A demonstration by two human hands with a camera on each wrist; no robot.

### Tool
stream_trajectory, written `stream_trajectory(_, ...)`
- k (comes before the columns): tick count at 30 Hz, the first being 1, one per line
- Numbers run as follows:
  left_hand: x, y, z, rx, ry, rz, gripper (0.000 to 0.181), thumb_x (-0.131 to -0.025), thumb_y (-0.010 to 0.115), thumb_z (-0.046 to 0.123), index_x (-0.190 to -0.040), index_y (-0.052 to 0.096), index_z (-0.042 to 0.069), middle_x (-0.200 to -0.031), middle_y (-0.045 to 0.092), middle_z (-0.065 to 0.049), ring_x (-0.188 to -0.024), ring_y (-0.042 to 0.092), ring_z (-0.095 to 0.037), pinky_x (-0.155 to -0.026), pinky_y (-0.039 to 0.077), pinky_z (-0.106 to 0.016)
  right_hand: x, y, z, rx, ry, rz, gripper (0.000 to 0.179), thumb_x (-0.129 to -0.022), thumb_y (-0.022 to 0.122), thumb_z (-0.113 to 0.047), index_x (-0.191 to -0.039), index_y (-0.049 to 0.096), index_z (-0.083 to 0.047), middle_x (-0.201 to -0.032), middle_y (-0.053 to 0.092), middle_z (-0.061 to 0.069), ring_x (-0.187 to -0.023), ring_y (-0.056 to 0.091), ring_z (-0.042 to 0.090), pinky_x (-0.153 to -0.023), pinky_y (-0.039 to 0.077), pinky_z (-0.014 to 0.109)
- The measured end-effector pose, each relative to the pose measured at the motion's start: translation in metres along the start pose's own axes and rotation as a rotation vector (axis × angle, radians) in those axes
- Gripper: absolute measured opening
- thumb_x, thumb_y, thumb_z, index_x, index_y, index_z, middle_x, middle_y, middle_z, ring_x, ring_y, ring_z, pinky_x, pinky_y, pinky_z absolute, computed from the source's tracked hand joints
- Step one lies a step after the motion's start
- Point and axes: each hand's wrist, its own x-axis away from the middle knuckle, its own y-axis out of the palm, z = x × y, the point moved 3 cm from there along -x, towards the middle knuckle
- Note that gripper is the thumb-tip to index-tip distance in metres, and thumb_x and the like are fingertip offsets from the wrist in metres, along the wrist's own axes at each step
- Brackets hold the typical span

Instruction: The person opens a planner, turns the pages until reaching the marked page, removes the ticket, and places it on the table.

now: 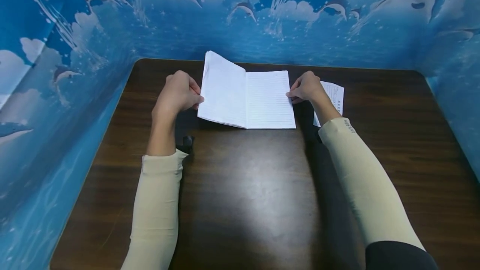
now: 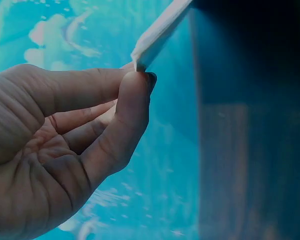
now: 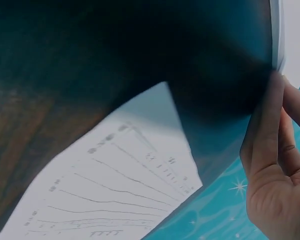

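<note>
An open notebook (image 1: 268,101) with a ruled right page and a blank-looking left page is spread over the far part of the table. My left hand (image 1: 181,91) pinches the left page block at its outer edge, and that side is tilted up. In the left wrist view, thumb and forefinger meet on the edge of the pages (image 2: 160,35). My right hand (image 1: 306,88) pinches the right outer edge of the notebook. Partly hidden behind the right wrist lies a printed sheet of paper (image 1: 335,95); the right wrist view shows its printed lines.
The dark wooden table (image 1: 247,186) has rounded far corners. A blue cloth (image 1: 225,24) printed with dolphins and clouds surrounds it at the back and sides. A small black object (image 1: 187,143) sits by the left cuff.
</note>
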Motion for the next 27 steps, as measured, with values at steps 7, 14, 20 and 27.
stream_trajectory(7, 0.008, -0.006, 0.041, -0.026, 0.106, 0.067, 0.012, -0.099, 0.074, 0.006, -0.103, 0.079, -0.004, -0.101, 0.075, -0.024, -0.082, 0.067, -0.029, -0.066, 0.055, -0.033, -0.001, 0.001, -0.003, -0.007, 0.003, -0.022, 0.017, -0.1, 0.076, -0.007, -0.11, 0.076, 0.005, -0.117, 0.073, 0.026, -0.095, 0.083, 0.031, -0.088, 0.063, 0.036)
stream_trajectory(14, 0.009, 0.007, 0.087, -0.094, 0.201, 0.089, 0.013, -0.1, 0.073, 0.008, -0.1, 0.077, -0.005, -0.107, 0.072, -0.022, -0.084, 0.066, -0.029, -0.07, 0.055, -0.033, -0.005, 0.004, 0.0, -0.07, -0.013, -0.013, 0.017, -0.098, 0.078, -0.008, -0.108, 0.077, 0.005, -0.106, 0.076, 0.023, -0.077, 0.081, 0.022, -0.076, 0.064, 0.03)
stream_trajectory(20, 0.003, 0.028, 0.118, -0.121, 0.237, 0.058, 0.017, -0.1, 0.072, 0.01, -0.086, 0.067, 0.001, -0.082, 0.062, -0.012, -0.071, 0.061, -0.022, -0.062, 0.047, -0.03, -0.008, 0.005, 0.003, -0.13, -0.01, -0.012, 0.016, -0.096, 0.081, -0.007, -0.105, 0.076, 0.005, -0.093, 0.077, 0.017, -0.067, 0.077, 0.015, -0.073, 0.064, 0.03)
stream_trajectory(27, -0.01, 0.06, 0.142, -0.163, 0.267, -0.022, 0.023, -0.1, 0.076, 0.019, -0.087, 0.062, 0.005, -0.079, 0.059, -0.008, -0.078, 0.067, -0.022, -0.066, 0.052, -0.03, -0.008, 0.006, 0.002, -0.213, -0.015, -0.023, 0.017, -0.094, 0.082, -0.006, -0.105, 0.075, 0.006, -0.079, 0.076, 0.01, -0.063, 0.076, 0.014, -0.07, 0.065, 0.032)
